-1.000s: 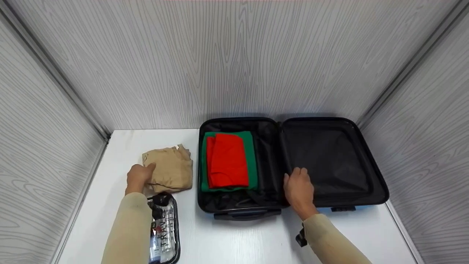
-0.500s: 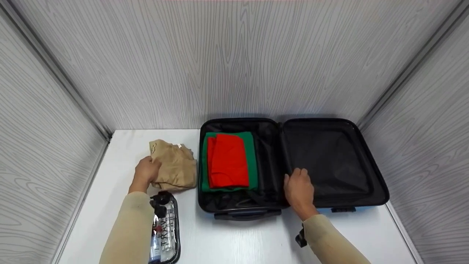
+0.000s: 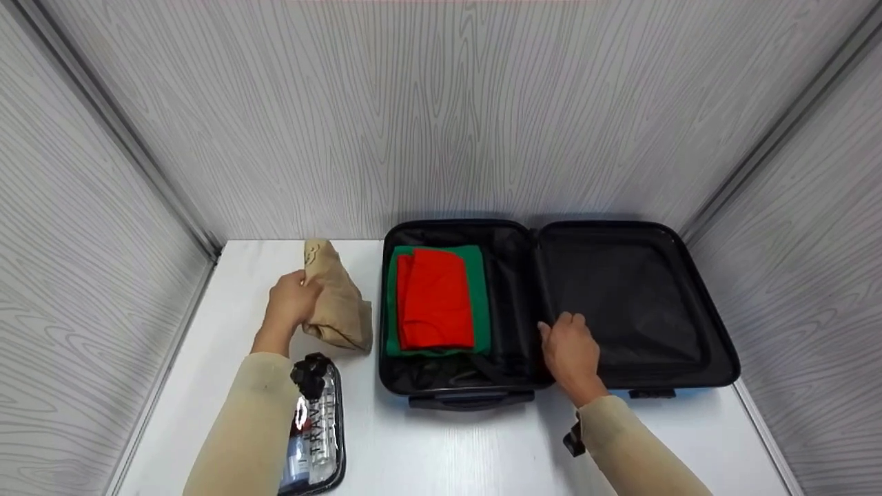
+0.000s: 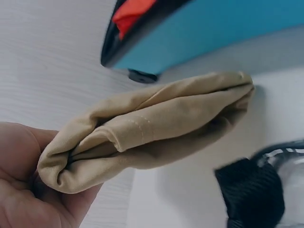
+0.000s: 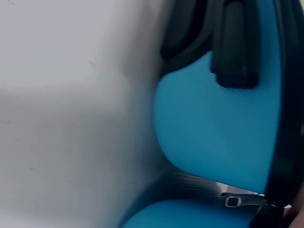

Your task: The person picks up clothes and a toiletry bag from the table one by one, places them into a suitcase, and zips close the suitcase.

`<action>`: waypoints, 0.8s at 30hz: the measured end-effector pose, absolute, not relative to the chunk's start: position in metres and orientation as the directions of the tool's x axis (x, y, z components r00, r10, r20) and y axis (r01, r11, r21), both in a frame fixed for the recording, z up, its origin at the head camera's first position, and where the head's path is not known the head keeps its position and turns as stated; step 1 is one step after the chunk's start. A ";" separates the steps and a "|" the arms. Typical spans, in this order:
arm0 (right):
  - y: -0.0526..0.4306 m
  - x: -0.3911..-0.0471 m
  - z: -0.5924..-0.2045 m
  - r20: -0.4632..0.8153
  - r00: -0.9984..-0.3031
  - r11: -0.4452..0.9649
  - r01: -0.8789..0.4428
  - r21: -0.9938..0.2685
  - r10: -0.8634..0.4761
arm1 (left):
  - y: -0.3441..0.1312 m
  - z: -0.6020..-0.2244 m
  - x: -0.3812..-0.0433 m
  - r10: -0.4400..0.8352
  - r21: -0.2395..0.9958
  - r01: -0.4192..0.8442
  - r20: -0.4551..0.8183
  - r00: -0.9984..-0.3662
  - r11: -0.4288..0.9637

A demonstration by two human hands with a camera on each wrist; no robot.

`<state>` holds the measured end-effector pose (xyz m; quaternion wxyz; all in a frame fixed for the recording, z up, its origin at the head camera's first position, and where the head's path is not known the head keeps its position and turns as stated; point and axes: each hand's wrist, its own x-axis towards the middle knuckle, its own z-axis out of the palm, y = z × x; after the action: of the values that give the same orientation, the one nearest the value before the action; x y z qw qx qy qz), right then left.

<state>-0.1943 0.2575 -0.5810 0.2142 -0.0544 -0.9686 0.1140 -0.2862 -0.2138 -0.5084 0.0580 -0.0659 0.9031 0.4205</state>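
Note:
My left hand (image 3: 293, 297) pinches a folded beige garment (image 3: 337, 300) by its left edge, to the left of the open suitcase (image 3: 465, 398). In the left wrist view the garment (image 4: 156, 118) is seen edge-on, its folded layers stacked and the thumb side of the hand at one end. A red folded garment (image 3: 437, 296) lies on a green one (image 3: 481, 296) inside the suitcase's left half. My right hand (image 3: 572, 351) grips the rim where the two halves meet at the front. Only a sliver of that hand shows in the right wrist view, beside the blue shell (image 5: 213, 123).
A clear black-edged travel pouch (image 3: 324, 441) with bottles lies at the front left, partly behind the left forearm. The suitcase's right half (image 3: 620, 303) lies open with a black lining. Grey wood-grain panels (image 3: 441, 117) enclose the white table (image 3: 441, 455) at back and sides.
My left hand has lifted the beige garment and moved it right and back, tipping it from flat to steeply tilted. The right hand stays at the suitcase rim.

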 end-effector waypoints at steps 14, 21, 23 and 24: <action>0.255 -0.199 -0.583 0.335 -0.927 0.964 0.085 -0.251 0.169 | -0.188 -0.450 -0.276 -0.059 0.769 -0.006 0.041 -0.997 0.640; 0.255 -0.199 -0.587 0.380 -0.909 0.967 0.079 -0.242 0.170 | -0.168 -0.426 -0.273 -0.037 0.755 0.067 0.120 -0.992 0.652; 0.255 -0.200 -0.588 0.424 -0.891 0.972 0.068 -0.225 0.160 | -0.159 -0.423 -0.274 -0.026 0.770 0.087 0.133 -0.991 0.632; 0.255 -0.201 -0.589 0.447 -0.881 0.974 0.062 -0.216 0.155 | -0.154 -0.422 -0.275 -0.020 0.780 0.096 0.138 -0.990 0.618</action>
<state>-0.2005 0.2547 -0.5890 0.2372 -0.0564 -0.9648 0.0982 -0.2749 -0.1541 -0.4218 -0.0665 0.0211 0.8971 0.4364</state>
